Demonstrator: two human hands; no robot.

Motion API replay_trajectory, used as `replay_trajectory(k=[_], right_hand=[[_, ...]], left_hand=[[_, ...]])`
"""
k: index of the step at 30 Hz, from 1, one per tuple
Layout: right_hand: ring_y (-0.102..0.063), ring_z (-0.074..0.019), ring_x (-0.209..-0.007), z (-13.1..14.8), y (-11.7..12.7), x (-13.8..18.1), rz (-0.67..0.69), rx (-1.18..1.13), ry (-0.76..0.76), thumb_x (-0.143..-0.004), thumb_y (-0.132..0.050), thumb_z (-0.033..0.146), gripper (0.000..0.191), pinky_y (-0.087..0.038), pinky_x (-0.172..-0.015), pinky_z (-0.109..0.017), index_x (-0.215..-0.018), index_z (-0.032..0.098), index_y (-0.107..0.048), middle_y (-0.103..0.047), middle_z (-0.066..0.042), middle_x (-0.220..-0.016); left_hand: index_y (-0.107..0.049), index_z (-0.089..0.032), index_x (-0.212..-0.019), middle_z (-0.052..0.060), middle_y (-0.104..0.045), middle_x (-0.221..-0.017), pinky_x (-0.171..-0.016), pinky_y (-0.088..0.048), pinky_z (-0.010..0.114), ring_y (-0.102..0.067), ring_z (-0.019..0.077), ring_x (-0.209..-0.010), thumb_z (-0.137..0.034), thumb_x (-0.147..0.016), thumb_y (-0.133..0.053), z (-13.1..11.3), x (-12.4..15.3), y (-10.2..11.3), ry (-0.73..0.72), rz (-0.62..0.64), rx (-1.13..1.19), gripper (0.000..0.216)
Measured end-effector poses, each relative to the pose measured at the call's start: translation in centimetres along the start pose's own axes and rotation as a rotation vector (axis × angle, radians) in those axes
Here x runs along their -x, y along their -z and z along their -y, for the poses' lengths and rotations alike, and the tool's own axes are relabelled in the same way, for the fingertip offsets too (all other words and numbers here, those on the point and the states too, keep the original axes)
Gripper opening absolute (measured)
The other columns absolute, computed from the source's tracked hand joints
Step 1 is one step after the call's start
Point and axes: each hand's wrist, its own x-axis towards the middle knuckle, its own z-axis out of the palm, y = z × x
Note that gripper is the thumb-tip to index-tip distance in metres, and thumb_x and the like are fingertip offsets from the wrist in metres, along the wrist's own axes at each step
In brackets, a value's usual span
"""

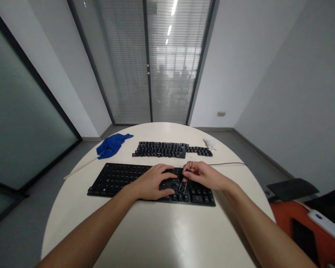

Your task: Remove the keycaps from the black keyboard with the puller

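Note:
A black keyboard [120, 178] lies across the round table, with many keys off its middle and left parts showing bare sockets. My left hand [153, 182] rests on it, fingers spread and holding nothing. In my right hand [198, 174] is a wire keycap puller [182, 187], pinched between thumb and fingers. Its wire loop points down onto keys in the right part of the keyboard. Whether the loop grips a key, I cannot tell. Beyond the keyboard, loose black keycaps [159, 149] sit in rows.
At the table's [145, 230] left are a blue cloth [113, 145] and a thin pale stick [79, 169]. White crumpled material [210, 143] lies at the far right. A black cable [229, 163] runs rightward. Beside the table, a white power strip [328, 225] rests on a red surface.

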Motion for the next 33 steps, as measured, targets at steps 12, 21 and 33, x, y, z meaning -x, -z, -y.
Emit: replay_trajectory(k=[12, 21, 33], right_hand=[[-0.072, -0.0191, -0.079, -0.8, -1.0, -0.9, -0.222, -0.213, 0.0, -0.086, -0.065, 0.05, 0.037, -0.058, -0.078, -0.035, -0.1, 0.017, -0.058, -0.07, -0.005, -0.081], [-0.071, -0.0192, -0.078, -0.6, -1.3, -1.1, -0.266, -0.092, 0.035, -0.087, -0.064, 0.049, 0.033, -0.056, -0.072, -0.032, -0.096, 0.017, -0.065, -0.072, -0.007, -0.084], [-0.071, -0.0194, -0.074, -1.0, -1.1, -1.6, -0.275, -0.151, -0.01, -0.08, -0.071, 0.05, 0.037, -0.054, -0.072, -0.031, -0.093, 0.015, -0.068, -0.074, -0.006, -0.077]], left_hand=[[-0.066, -0.022, -0.11, 0.008, -0.068, -0.112, -0.101, -0.044, 0.04, -0.058, 0.0243, -0.11, -0.038, -0.084, -0.069, -0.2, -0.7, -0.6, 0.085, -0.146, 0.12, 0.03], [-0.067, -0.02, -0.098, 0.005, -0.071, -0.1, -0.09, -0.048, 0.037, -0.062, 0.0217, -0.097, -0.029, -0.086, -0.066, 0.4, -0.9, -1.2, 0.192, -0.249, 0.14, 0.015], [-0.064, -0.019, -0.103, 0.004, -0.071, -0.102, -0.095, -0.048, 0.036, -0.064, 0.0198, -0.099, -0.016, -0.08, -0.068, 0.7, -0.9, -1.0, 0.214, -0.216, 0.48, 0.024]])
